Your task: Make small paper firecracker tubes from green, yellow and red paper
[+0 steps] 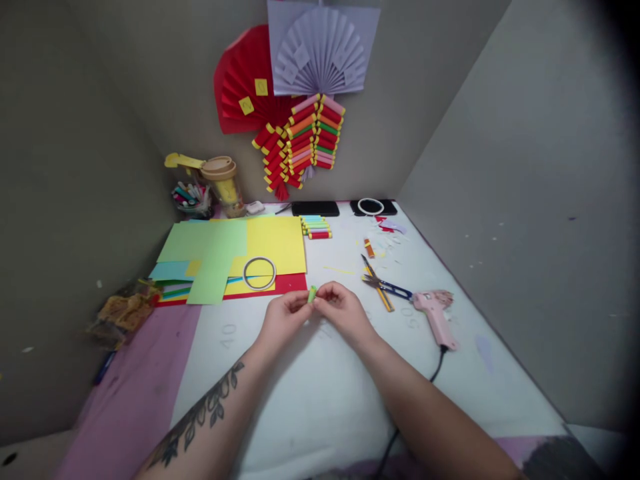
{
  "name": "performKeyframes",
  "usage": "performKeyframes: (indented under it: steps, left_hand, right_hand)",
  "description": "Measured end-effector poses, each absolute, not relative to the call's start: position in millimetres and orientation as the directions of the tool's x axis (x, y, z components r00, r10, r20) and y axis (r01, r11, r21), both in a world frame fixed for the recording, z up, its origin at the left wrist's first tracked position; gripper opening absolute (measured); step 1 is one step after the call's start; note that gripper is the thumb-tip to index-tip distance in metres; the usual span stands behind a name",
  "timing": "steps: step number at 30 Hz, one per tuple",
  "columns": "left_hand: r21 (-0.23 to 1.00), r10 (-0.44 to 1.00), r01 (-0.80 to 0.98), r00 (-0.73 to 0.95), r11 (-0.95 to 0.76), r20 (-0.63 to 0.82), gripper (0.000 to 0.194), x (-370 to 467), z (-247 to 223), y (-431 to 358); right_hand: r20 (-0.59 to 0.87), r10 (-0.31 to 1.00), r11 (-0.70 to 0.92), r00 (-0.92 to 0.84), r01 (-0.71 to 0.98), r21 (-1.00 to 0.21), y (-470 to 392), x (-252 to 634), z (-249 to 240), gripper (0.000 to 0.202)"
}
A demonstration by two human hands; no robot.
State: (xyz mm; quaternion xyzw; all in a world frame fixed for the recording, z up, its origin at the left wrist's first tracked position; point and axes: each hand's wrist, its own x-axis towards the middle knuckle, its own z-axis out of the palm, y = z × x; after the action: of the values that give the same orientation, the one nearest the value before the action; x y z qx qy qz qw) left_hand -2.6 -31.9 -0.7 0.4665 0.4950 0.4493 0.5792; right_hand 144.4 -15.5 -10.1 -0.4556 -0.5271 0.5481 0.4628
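A small light-green paper roll (313, 294) is pinched between the fingertips of my two hands over the middle of the table. My left hand (286, 313) grips its left side, and my right hand (345, 312) closes on it from the right. Stacked coloured paper sheets (220, 247) lie just beyond my left hand, with a roll of tape (259, 273) on top. Finished paper rolls (316, 227) with yellow ends sit in a small pile behind my hands. To the right are thread snips (395, 289) and a yellow craft knife (379, 283).
A pink glue gun (436, 320) lies at the right, its black cord running to the front edge. Phones (315, 209), a cup (223, 187) and a pen holder (193, 199) stand along the back. Paper fans and firecracker strings (316, 133) hang on the wall. Scraps lie back right.
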Motion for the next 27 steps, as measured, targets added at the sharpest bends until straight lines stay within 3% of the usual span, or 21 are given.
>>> performKeyframes:
  steps: [15,27]
  left_hand:
    - [0.986,0.966,0.052,0.199,0.155,-0.163,0.031,-4,2,-33]
    - [0.989,0.956,0.009,0.252,0.150,-0.147,0.034,-6,0,-31]
  right_hand:
    - [-0.041,0.993,-0.045,-0.114,-0.029,-0.999,-11,148,-12,0.020]
    - [0.002,0.986,-0.010,-0.165,-0.070,-0.997,-9,154,-8,0.015]
